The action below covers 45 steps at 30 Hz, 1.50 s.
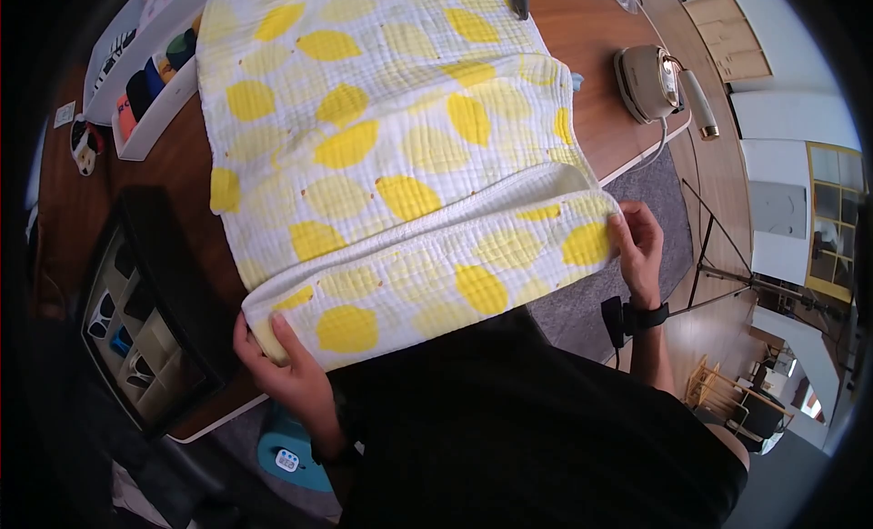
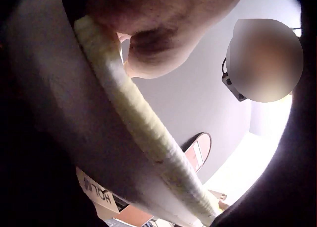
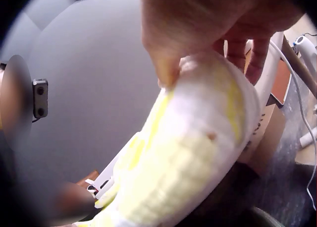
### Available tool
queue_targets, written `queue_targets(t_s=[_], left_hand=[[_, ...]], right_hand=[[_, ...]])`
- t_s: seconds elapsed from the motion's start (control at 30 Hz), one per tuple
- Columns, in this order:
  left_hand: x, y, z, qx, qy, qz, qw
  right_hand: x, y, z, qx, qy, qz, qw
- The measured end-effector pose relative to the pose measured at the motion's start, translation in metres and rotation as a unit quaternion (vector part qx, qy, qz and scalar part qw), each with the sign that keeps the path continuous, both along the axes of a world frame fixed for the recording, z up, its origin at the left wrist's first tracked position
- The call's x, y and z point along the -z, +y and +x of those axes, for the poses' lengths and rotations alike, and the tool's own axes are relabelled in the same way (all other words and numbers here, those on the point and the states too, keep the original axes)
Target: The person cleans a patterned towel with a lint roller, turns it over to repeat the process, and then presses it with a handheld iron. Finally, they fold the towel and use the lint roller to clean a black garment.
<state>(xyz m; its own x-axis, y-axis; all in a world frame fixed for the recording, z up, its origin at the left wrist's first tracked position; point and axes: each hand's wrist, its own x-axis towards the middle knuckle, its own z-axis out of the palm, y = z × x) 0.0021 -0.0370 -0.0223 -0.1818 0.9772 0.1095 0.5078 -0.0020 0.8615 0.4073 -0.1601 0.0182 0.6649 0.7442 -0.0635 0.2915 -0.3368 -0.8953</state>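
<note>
A white, crinkly cotton blanket (image 1: 350, 147) printed with yellow lemons is spread over the brown table. Its near end is doubled back into a band, and a loose pocket gapes along the band toward the right. At the band's left corner my left hand (image 1: 296, 379) pinches the cloth, thumb on top. My right hand (image 1: 642, 252) pinches the right corner between thumb and fingers, beyond the table's edge. The left wrist view shows the blanket's edge (image 2: 143, 120) stretching away from the hand. In the right wrist view the cloth (image 3: 173, 162) bulges in a rounded fold below the fingers.
A beige iron (image 1: 647, 82) with its cord stands on the table (image 1: 582, 29) at the right. At left lie an eyewear case (image 1: 195, 347) holding several glasses and a white organizer (image 1: 145, 145) with colored items. Below the table is a teal object (image 1: 309, 470) with a small display.
</note>
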Motion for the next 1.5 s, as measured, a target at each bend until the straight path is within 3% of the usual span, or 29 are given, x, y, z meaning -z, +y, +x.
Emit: queue_targets(t_s=[0.1,0.13,0.23,0.33,0.4,0.43,0.63,0.77,0.9,1.03,1.07,1.13,1.27,1.33,1.5], left_hand=[[-0.003,0.003,-0.006,0.009,-0.014,-0.041,0.999],[-0.005,0.004,-0.009,0.024,0.0,-0.083,0.996],[-0.006,0.008,-0.003,-0.007,-0.039,-0.05,0.998],[-0.005,0.009,-0.007,-0.007,-0.006,-0.053,0.999],[-0.007,0.011,-0.005,-0.007,0.013,-0.055,0.998],[-0.008,0.011,-0.004,-0.007,0.031,-0.058,0.998],[-0.002,0.012,0.0,-0.014,0.045,-0.056,0.997],[-0.002,0.013,-0.003,-0.012,0.054,-0.057,0.997],[-0.001,0.013,-0.008,-0.003,0.049,-0.056,0.997],[-0.007,0.015,-0.003,-0.013,0.02,-0.055,0.998],[-0.007,0.015,-0.003,-0.015,0.02,-0.054,0.998],[-0.009,0.015,-0.006,-0.011,0.004,-0.053,0.999],[-0.011,0.016,-0.003,-0.011,0.014,-0.063,0.998],[-0.006,0.016,-0.01,0.027,0.1,-0.016,0.994],[-0.01,0.018,-0.006,0.029,0.121,0.008,0.992]], right_hand=[[-0.004,0.004,0.006,-0.112,-0.067,-0.033,0.991],[-0.004,0.005,0.007,-0.112,-0.067,-0.034,0.991],[-0.005,0.013,0.009,-0.09,-0.034,-0.022,0.995],[-0.01,0.023,0.002,-0.148,-0.013,0.036,0.988],[-0.013,0.021,-0.003,-0.301,-0.152,-0.056,0.94],[-0.003,0.013,-0.006,-0.315,-0.173,-0.082,0.93],[0.051,-0.012,-0.066,-0.301,-0.293,0.04,0.906],[0.093,-0.021,-0.058,-0.202,-0.402,-0.016,0.893],[0.066,-0.014,-0.029,-0.185,-0.328,0.02,0.926],[0.015,0.005,-0.011,-0.135,-0.182,-0.027,0.974],[0.008,0.008,-0.001,-0.139,-0.157,-0.047,0.977],[-0.01,0.032,0.003,-0.195,-0.209,0.0,0.958],[-0.006,0.05,0.006,-0.196,-0.159,-0.003,0.968],[-0.013,0.054,0.007,-0.219,-0.087,-0.082,0.968],[-0.012,0.054,0.014,-0.201,0.0,-0.136,0.97]])
